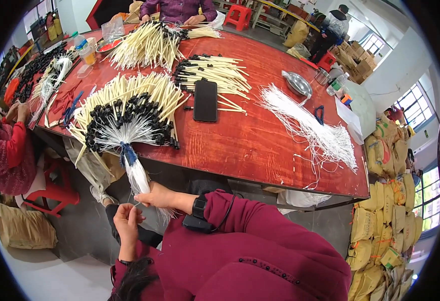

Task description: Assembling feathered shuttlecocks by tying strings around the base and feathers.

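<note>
My right hand [157, 195] is closed around the tail of a bundle of white strings [138, 175], just off the table's near edge. A dark blue tie [127, 152] wraps the strings higher up. Beyond it they fan out to many pale yellow sticks with black ends [134, 103], lying on the red table [220, 150]. My left hand [127, 220] is beside the string tail, fingers pinched together; what they hold is too thin to make out.
A black phone [205, 101] lies near more yellow sticks [215, 72]. White strings [310, 128] are spread at the right, near a metal dish [297, 83]. Another person's hands [195, 20] are across the table; a person in red [9, 155] works at the left, near a red stool [54, 188].
</note>
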Motion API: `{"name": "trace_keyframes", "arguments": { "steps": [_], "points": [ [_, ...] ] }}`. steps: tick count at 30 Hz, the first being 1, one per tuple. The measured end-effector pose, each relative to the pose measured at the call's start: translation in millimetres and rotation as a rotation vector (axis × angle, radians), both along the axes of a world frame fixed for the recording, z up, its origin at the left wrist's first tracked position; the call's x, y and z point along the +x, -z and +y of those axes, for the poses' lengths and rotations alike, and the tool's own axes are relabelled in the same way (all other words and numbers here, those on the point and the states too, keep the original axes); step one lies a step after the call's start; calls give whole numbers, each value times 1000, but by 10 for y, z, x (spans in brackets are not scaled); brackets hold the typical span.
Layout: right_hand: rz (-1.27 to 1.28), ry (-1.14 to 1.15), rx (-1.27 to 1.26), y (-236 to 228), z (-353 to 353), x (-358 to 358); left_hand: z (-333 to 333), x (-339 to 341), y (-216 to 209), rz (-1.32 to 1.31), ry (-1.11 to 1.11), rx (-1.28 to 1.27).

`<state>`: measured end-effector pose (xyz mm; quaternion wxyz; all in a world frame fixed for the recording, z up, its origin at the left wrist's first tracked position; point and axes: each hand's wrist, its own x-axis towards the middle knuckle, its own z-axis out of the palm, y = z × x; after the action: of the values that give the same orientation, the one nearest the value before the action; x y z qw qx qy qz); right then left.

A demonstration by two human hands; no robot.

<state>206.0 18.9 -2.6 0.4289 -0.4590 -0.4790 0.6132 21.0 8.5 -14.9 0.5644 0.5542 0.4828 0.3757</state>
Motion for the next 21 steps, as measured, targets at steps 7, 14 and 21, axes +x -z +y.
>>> {"name": "trace_keyframes", "arguments": {
  "steps": [7, 14, 21],
  "points": [
    [9, -1, -11, 16, 12, 7, 45, 8, -30, -76, 16, -195],
    [-32, 21, -57, 59, 27, -37, -30, -88, -190, -388, -134, -390],
    [-76, -20, -140, 59, 0, -2, -62, -105, -151, -288, -196, -334]
  ]
}}
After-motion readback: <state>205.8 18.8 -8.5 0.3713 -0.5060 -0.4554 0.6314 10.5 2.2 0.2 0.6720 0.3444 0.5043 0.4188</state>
